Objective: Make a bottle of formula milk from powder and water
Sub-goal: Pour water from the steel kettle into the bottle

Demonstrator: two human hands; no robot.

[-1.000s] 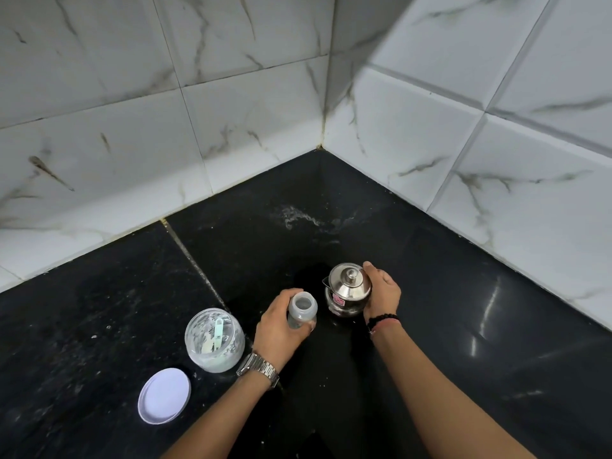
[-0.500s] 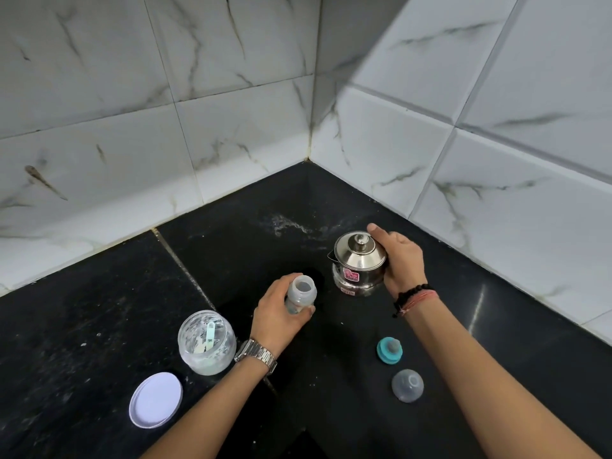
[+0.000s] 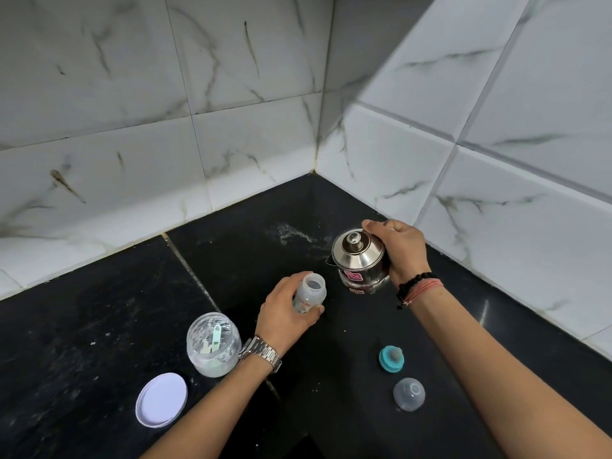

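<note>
— On the black counter (image 3: pixel 99 326), in the tiled corner, where is the bottle?
— The open baby bottle (image 3: pixel 309 293) stands near the middle, the left hand (image 3: pixel 284 313) curled round it.
— And the right hand (image 3: pixel 400 250)?
— Clamped on the steel kettle (image 3: pixel 359 260), just beside the bottle, spout toward it.
— The rest?
— Powder jar (image 3: pixel 213 344) with scoop (image 3: pixel 215 337) at left, its white lid (image 3: pixel 161 399) nearer; teal teat ring (image 3: pixel 391 358) and clear cap (image 3: pixel 409 394) at right.

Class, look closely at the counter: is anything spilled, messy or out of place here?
Yes. A pale powdery smear lies on the black stone counter near the corner, behind the steel kettle; it looks like a spill. White specks also dot the counter around the clear powder jar. Nothing looks damaged.
</note>
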